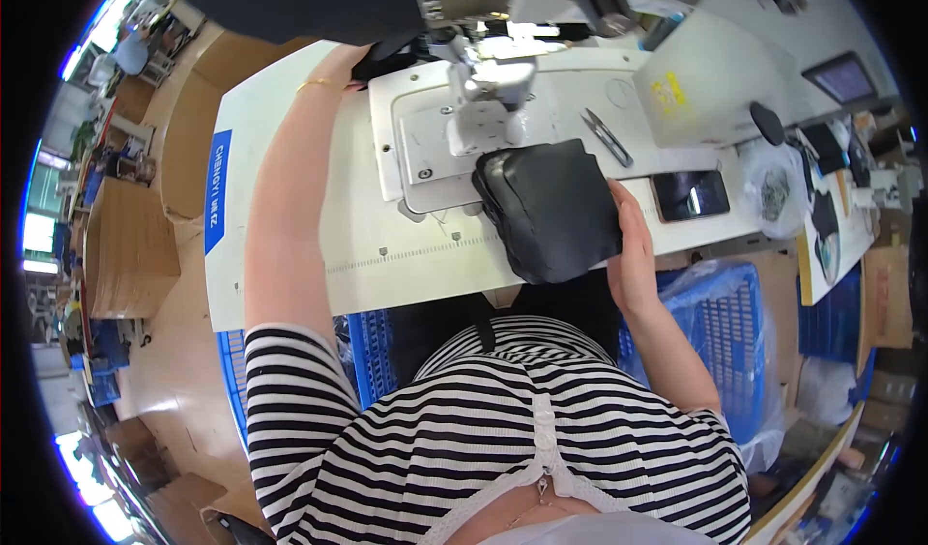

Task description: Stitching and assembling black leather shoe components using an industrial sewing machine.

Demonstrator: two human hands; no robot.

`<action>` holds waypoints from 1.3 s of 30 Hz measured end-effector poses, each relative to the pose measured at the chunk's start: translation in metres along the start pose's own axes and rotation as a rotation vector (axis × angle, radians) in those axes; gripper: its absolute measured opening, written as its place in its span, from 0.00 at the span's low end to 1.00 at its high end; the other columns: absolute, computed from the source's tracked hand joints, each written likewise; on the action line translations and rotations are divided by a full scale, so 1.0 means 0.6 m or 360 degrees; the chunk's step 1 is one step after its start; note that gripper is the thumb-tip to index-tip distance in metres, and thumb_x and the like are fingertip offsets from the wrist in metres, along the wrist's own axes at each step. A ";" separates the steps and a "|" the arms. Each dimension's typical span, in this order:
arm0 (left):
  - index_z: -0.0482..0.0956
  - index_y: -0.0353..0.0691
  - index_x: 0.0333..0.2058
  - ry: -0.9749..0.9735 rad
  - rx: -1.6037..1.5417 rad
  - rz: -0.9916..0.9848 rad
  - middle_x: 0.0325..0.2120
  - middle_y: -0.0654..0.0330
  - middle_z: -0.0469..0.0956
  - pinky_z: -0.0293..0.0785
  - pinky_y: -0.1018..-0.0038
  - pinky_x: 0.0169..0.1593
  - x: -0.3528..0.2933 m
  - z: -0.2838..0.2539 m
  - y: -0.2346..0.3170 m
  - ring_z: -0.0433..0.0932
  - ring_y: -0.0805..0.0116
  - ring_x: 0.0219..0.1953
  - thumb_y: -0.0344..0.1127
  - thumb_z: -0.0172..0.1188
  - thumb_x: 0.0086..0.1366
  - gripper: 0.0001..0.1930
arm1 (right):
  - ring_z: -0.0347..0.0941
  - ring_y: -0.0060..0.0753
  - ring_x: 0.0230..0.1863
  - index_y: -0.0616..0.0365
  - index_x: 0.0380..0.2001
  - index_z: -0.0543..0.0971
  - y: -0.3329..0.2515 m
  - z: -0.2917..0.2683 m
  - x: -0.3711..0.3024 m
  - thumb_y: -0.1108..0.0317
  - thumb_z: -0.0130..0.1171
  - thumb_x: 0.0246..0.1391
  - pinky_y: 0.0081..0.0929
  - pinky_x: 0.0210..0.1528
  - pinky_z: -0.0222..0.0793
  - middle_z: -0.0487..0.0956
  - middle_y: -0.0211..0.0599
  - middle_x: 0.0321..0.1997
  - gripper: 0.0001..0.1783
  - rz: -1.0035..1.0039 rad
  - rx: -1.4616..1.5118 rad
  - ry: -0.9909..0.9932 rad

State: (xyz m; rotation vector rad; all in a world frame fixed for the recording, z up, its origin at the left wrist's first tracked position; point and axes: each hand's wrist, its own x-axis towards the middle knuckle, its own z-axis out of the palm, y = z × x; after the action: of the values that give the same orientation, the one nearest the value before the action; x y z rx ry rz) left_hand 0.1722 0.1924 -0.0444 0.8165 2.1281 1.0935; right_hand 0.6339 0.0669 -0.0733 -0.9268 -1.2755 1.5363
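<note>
Head view, the only one: looking down on a white worktop [387,272] with a sewing machine [490,100] at the far side. Found in front of the machine, overlapping the near corner of its pale plate [443,195] and reaching about to the worktop's near edge: a black layered stack [556,207], smooth and leather-like, uneven along the left side. Cannot tell resting from lifted. Laid along the stack's right edge: right hand [633,245], fingers fairly straight, thumb hidden; cannot tell pinching from mere steadying. Stretched far forward, beside a dark bundle [391,57] left of the machine: left hand [348,67], partly hidden; cannot tell gripping from resting. Main weakness, as judged: visible support of the stack from one side only. Could fan out or slide apart on the left, from slick faces and no hand there. Could tip over the near edge, from lying so close to it. Could catch on the plate's rim or bump the machine, from lack of clearance. Lying near on the right: snips [609,139] and a phone [691,195]. Could be knocked by a sideways swing, with scratching of the black surface by the snips also possible.
</note>
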 end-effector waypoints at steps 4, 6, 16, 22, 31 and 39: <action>0.71 0.35 0.56 0.0543 0.0334 0.0289 0.54 0.49 0.70 0.68 0.61 0.55 -0.024 0.015 -0.045 0.70 0.53 0.54 0.62 0.62 0.56 0.39 | 0.61 0.36 0.65 0.68 0.63 0.62 -0.010 0.030 -0.002 0.63 0.48 0.66 0.30 0.67 0.53 0.67 0.46 0.63 0.27 -0.0098 -0.0158 -0.0018; 0.70 0.33 0.55 0.0918 0.0455 0.0743 0.54 0.47 0.68 0.69 0.62 0.54 -0.085 0.024 -0.076 0.69 0.53 0.53 0.57 0.61 0.60 0.35 | 0.63 0.36 0.64 0.68 0.63 0.62 -0.019 0.043 -0.002 0.66 0.51 0.64 0.30 0.66 0.55 0.68 0.45 0.62 0.28 -0.0065 -0.0272 -0.0001; 0.55 0.23 0.61 -0.0141 0.0038 0.1157 0.59 0.38 0.58 0.56 0.58 0.65 -0.517 0.173 -0.099 0.58 0.41 0.61 0.39 0.58 0.65 0.34 | 0.72 0.37 0.54 0.67 0.53 0.72 -0.030 0.048 0.001 0.70 0.60 0.58 0.30 0.56 0.66 0.75 0.47 0.52 0.21 -0.0458 -0.0658 -0.0017; 0.46 0.17 0.63 -0.0113 -0.0029 0.1104 0.61 0.33 0.54 0.50 0.57 0.68 -0.533 0.195 -0.096 0.52 0.39 0.64 0.40 0.50 0.69 0.36 | 0.65 0.49 0.64 0.67 0.51 0.73 -0.044 0.058 -0.011 0.68 0.62 0.57 0.37 0.63 0.59 0.76 0.53 0.52 0.21 -0.0457 -0.0825 -0.0024; 0.45 0.17 0.63 -0.0072 -0.0088 0.1177 0.64 0.31 0.50 0.47 0.54 0.68 -0.533 0.205 -0.109 0.50 0.37 0.66 0.41 0.46 0.70 0.35 | 0.71 0.42 0.59 0.70 0.52 0.72 -0.065 0.088 -0.020 0.75 0.61 0.55 0.34 0.63 0.62 0.77 0.49 0.53 0.21 -0.1111 -0.1082 -0.0156; 0.45 0.19 0.64 -0.0026 -0.0143 0.1196 0.65 0.34 0.48 0.44 0.55 0.69 -0.537 0.208 -0.110 0.49 0.39 0.67 0.38 0.44 0.71 0.33 | 0.75 0.25 0.47 0.66 0.53 0.73 -0.083 0.083 0.019 0.70 0.61 0.58 0.23 0.52 0.68 0.80 0.38 0.46 0.21 -0.0356 -0.0906 -0.0202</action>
State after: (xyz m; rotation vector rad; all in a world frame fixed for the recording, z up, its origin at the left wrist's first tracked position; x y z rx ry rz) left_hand 0.4505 -0.0185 -0.0855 1.6402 1.7595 1.5135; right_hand 0.5928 0.0652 -0.0154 -1.0000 -1.8938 1.0842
